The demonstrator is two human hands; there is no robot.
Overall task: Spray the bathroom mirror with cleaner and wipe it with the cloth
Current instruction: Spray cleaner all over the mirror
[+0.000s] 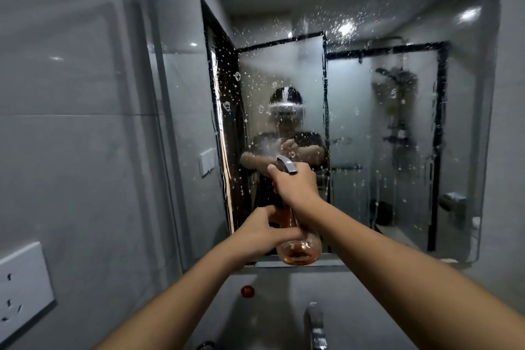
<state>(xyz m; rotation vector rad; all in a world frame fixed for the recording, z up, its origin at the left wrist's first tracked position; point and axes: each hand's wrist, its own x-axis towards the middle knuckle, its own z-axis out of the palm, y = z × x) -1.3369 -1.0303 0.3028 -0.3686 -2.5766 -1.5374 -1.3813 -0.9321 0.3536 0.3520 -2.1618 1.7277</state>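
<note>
Right, closest in, a faucet [314, 321] sits low beneath both forearms, and just above it the left hand [262, 231] wraps its fingers round the belly of the spray bottle [298, 247], thumb across the front, steadying it from below. The bottle looks like clear, thin plastic with a pinkish liquid pooled at the bottom, so I'd judge it light, slightly squeezable and likely slick if drips run back; a hold round the waist plus one at the neck seems the sensible pairing. Above those fingers, the right hand [297, 183] clamps the neck, curled under the grey trigger head [287, 164], nozzle aimed away. Beyond the fingertips stands the mirror [369, 122], rigid and fragile, already speckled with droplets and runs across its middle and upper part. No cloth shows anywhere here.
</note>
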